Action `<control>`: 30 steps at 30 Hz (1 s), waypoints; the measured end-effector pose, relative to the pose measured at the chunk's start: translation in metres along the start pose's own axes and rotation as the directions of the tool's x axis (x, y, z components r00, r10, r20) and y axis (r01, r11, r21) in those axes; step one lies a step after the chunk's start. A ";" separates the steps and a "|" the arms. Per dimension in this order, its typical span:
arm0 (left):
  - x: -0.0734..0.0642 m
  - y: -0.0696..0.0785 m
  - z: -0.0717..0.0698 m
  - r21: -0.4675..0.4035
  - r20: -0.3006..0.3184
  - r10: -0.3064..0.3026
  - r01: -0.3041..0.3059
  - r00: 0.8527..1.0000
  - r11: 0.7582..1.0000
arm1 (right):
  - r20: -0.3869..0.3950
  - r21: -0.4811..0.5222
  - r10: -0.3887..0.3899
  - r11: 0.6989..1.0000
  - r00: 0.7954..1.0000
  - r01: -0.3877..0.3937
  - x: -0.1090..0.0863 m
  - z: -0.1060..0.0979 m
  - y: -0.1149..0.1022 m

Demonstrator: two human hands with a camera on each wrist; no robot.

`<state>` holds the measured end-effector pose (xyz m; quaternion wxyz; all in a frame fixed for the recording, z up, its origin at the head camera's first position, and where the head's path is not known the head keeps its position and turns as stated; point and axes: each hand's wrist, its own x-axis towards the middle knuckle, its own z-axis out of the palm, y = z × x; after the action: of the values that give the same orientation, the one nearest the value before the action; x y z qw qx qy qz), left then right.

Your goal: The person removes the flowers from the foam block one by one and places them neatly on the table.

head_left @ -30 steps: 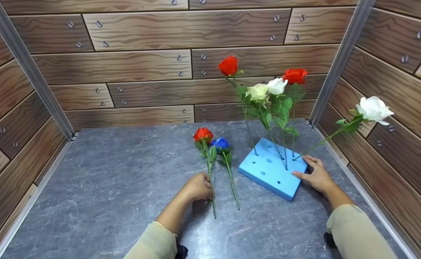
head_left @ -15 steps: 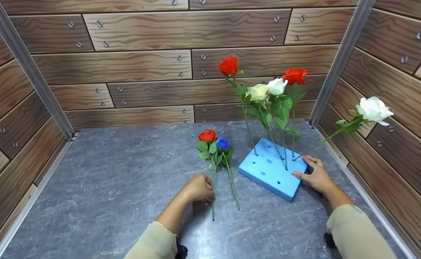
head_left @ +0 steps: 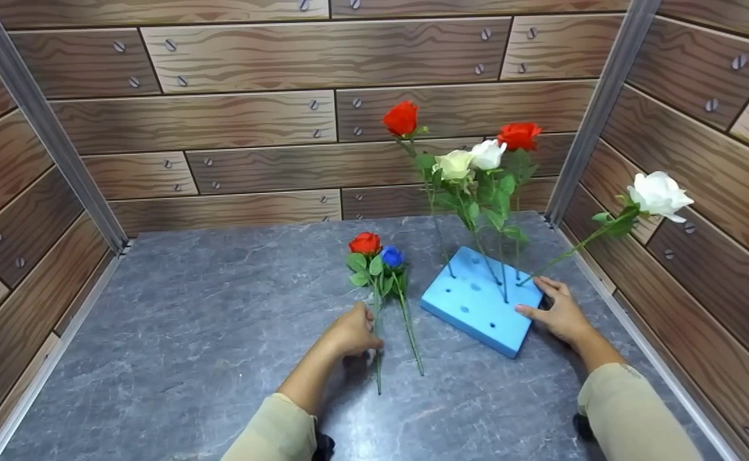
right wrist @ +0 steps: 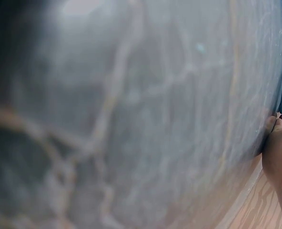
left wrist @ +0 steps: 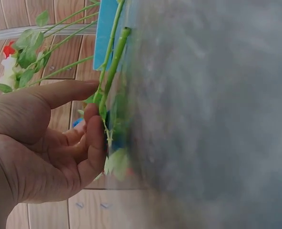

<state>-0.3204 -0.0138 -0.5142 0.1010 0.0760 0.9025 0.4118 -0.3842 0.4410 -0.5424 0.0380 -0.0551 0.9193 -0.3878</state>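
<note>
In the head view, a red rose (head_left: 365,244) lies flat beside a blue rose (head_left: 392,257), their leaves overlapping. My left hand (head_left: 351,333) is at the red rose's lower stem, thumb and fingers spread apart. From the left wrist, that thumb and the loosely bent fingers show right at the green stem (left wrist: 115,59). On the right, a light blue foam block (head_left: 470,323) with holes bears several upright roses. My right hand (head_left: 560,314) holds its right corner, thumb on the near side, fingers along the far side. A white rose (head_left: 659,194) leans steeply out over that hand.
Two red roses, one of them a tall red rose (head_left: 401,118), a cream rose (head_left: 454,164) and a white rose (head_left: 488,154) rise from the block. Wood-patterned walls (head_left: 246,115) surround the grey marbled table (head_left: 189,333), the right one close to my right arm.
The red rose has turned and shifted slightly, its leaves now beside the blue rose. My left thumb and fingers have parted at the stem. The right hand stays on the block.
</note>
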 end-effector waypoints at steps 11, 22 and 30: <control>0.022 0.020 0.008 -0.156 -0.144 0.147 -0.169 0.979 0.973 | -0.002 0.029 0.004 1.000 1.000 -0.004 0.001 -0.001 0.000; 0.051 0.057 0.037 -0.401 -0.266 0.175 -0.274 0.948 0.874 | 0.000 0.020 0.011 1.000 1.000 -0.011 0.000 0.002 0.002; 0.069 0.071 0.059 -0.583 -0.242 0.117 -0.241 0.963 0.776 | 0.005 0.025 0.030 0.999 1.000 -0.031 0.000 0.000 0.001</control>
<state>-0.3684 0.0909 -0.5062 -0.0071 0.0853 0.7163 0.6925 -0.3844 0.4412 -0.5429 0.0468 -0.0415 0.9150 -0.3986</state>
